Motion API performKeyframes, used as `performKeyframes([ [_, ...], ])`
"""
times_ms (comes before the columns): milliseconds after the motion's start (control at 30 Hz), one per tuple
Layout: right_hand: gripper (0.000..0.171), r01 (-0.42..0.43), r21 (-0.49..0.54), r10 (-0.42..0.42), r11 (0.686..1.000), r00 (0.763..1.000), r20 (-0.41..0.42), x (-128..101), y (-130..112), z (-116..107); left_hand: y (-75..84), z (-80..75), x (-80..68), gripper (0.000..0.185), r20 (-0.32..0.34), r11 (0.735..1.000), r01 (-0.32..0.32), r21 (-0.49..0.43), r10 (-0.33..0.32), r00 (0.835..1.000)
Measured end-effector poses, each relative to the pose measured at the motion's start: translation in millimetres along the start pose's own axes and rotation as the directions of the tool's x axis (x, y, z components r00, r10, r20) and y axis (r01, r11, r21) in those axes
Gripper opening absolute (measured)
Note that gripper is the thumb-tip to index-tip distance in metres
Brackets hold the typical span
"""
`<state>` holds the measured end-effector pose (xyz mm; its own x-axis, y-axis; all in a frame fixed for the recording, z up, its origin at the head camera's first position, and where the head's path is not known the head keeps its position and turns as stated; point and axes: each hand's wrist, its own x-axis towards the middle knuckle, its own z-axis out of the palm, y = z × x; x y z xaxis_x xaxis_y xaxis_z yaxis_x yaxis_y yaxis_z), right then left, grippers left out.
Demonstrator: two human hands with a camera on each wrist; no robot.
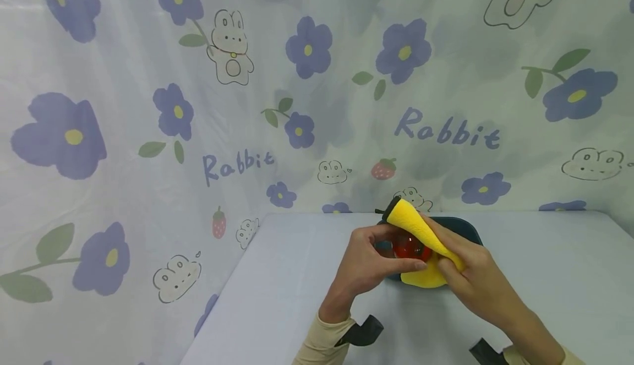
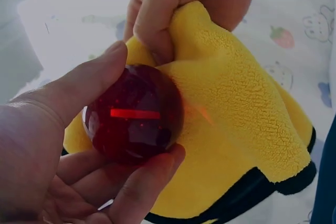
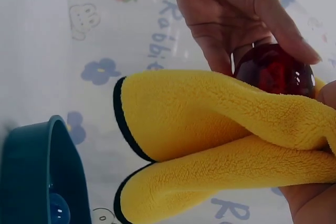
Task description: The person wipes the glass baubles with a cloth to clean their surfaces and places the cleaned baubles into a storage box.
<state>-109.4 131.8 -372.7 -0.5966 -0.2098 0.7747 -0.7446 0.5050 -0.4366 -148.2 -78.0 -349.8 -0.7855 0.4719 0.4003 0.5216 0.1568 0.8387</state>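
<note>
Ball (image 2: 132,113), red, glossy: pinched by left hand (image 1: 364,266); yellow cloth (image 2: 236,129) gripped by right hand (image 1: 470,277), pressed against it. Slip judged possible if rubbed hard.

Head view looks forward and slightly down from above the near edge of the table (image 1: 307,277), taking in both hands mid-distance and the rabbit-print curtain (image 1: 148,106) behind. Left wrist view sits very close, looking along the left hand (image 2: 47,145) at the red ball (image 2: 134,114) against the yellow cloth (image 2: 236,124). Right wrist view, equally close and rolled sideways, faces the cloth, with the dark bowl (image 3: 31,171) at lower left. All three share ball, cloth and left hand.
</note>
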Motion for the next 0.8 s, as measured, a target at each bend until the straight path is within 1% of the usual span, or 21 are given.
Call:
performKeyframes([
  [167,0.069,-0.036,0.065,0.036,0.997,0.999,0.007,-0.6,0.6,0.3,2.1,-0.2,-0.6,0.046,0.011,1.0,-0.023,-0.008,0.023,1.0],
  [367,0.061,-0.106,0.097,0.105,0.99,0.994,0.022,-2.1,1.9,0.9,-1.6,1.2,0.7,0.049,-0.012,0.999,-0.034,-0.034,0.034,0.999],
  [467,0.06,-0.126,0.115,0.124,0.985,0.992,0.025,-2.8,3.3,1.9,-3.7,2.5,1.3,0.05,-0.035,0.997,-0.052,-0.052,0.05,0.998],
  [667,0.057,-0.172,0.146,0.168,0.974,0.985,0.039,-3.1,3.3,5.3,-6.3,6.0,3.7,0.051,-0.094,0.983,-0.126,-0.136,0.113,0.989],
  [733,0.055,-0.192,0.146,0.187,0.971,0.981,0.047,-3.6,2.1,7.2,-6.6,7.8,4.8,0.05,-0.124,0.979,-0.135,-0.154,0.116,0.985],
  [800,0.054,-0.213,0.145,0.207,0.966,0.977,0.057,-4.3,0.4,8.7,-6.3,9.1,5.8,0.048,-0.159,0.978,-0.13,-0.166,0.103,0.982],
])
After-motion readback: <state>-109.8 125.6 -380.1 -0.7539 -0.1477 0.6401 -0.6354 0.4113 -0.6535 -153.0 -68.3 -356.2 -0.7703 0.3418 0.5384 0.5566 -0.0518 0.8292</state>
